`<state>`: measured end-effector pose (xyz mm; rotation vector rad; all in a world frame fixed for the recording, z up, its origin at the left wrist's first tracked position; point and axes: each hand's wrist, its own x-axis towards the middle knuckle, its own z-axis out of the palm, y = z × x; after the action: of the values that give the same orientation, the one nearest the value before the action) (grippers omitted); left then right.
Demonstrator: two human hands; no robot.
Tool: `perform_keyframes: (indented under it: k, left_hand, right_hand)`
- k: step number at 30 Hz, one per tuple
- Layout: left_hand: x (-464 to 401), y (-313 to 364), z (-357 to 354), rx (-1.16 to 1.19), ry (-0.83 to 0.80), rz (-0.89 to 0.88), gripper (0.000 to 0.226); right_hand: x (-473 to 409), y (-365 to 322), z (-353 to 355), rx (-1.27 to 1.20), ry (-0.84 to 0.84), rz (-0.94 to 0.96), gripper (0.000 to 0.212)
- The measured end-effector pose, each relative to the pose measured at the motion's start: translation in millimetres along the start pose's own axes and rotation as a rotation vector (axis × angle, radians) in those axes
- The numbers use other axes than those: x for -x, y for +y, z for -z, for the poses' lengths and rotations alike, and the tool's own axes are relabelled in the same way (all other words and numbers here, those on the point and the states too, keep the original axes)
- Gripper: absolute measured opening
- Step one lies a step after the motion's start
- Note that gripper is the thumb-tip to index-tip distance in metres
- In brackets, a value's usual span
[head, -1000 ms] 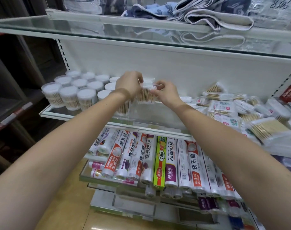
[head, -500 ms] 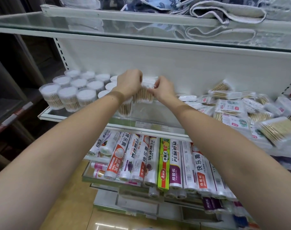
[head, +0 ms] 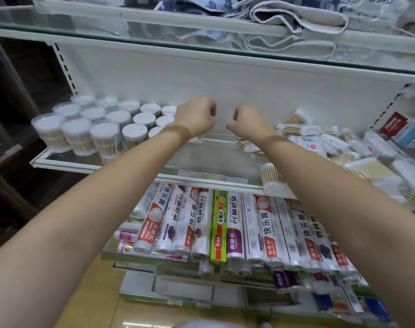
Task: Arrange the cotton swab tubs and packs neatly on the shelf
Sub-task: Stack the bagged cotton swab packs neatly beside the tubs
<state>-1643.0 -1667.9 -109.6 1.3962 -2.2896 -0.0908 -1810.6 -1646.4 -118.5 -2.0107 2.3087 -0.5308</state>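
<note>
tubs (head: 107,131): upright, rowed, shelf left | packs (head: 339,147): jumbled heap, right

Both forearms are bare, no sleeves, with a darker band at each wrist.
</note>
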Motion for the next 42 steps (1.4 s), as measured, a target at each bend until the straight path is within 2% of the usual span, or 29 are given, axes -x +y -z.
perform_keyframes:
  k: [2, 5, 8, 11, 14, 17, 20, 22, 25, 27, 32, 37, 39, 42]
  left_hand:
    - [5, 9, -10, 0.084, -0.048, 0.017, 0.016]
    - [13, 15, -22, 0.159, -0.087, 0.036, 0.007]
    - [20, 16, -28, 0.183, -0.104, 0.053, 0.008]
    - [26, 13, -34, 0.246, -0.109, 0.077, 0.006]
    - [32, 10, -35, 0.414, -0.122, 0.148, 0.034]
    - [43, 11, -31, 0.651, -0.146, 0.210, 0.049]
    - [49, 7, -30, 0.951, -0.175, 0.238, 0.045]
    - [52, 3, -29, 1.046, -0.170, 0.283, 0.044]
    - [55, -2, -25, 1.033, -0.173, 0.351, 0.036]
    - [57, -4, -23, 1.051, -0.203, 0.370, 0.035]
    - [61, -5, -30, 1.076, -0.259, 0.377, 0.037]
    - [67, 0, -38, 1.143, -0.444, 0.302, 0.049]
    - [70, 3, -36, 1.157, -0.527, 0.242, 0.045]
    - [69, 3, -35, 1.171, -0.521, 0.210, 0.037]
  right_hand:
    - [9, 10, 2, 0.105, -0.050, 0.000, 0.036]
    - [21, 20, -4, 0.187, -0.054, 0.042, 0.029]
    - [28, 23, -4, 0.142, -0.025, 0.072, 0.024]
    - [32, 21, -1, -0.004, 0.063, 0.083, 0.022]
    - [32, 20, 5, -0.280, 0.180, 0.059, 0.025]
    - [34, 22, 12, -0.484, 0.144, 0.041, 0.026]
    - [35, 26, 10, -0.527, 0.084, 0.041, 0.025]
    - [37, 30, 7, -0.637, 0.055, 0.012, 0.028]
    - [44, 33, 7, -0.783, -0.038, 0.004, 0.023]
    - [47, 35, 7, -0.758, -0.062, 0.051, 0.019]
    - [43, 39, -1, -0.700, -0.040, 0.072, 0.025]
    - [41, 40, -4, -0.748, -0.025, 0.040, 0.020]
    - [42, 38, -3, -0.840, -0.016, 0.021, 0.023]
    - [41, 36, 1, -0.918, -0.013, 0.043, 0.028]
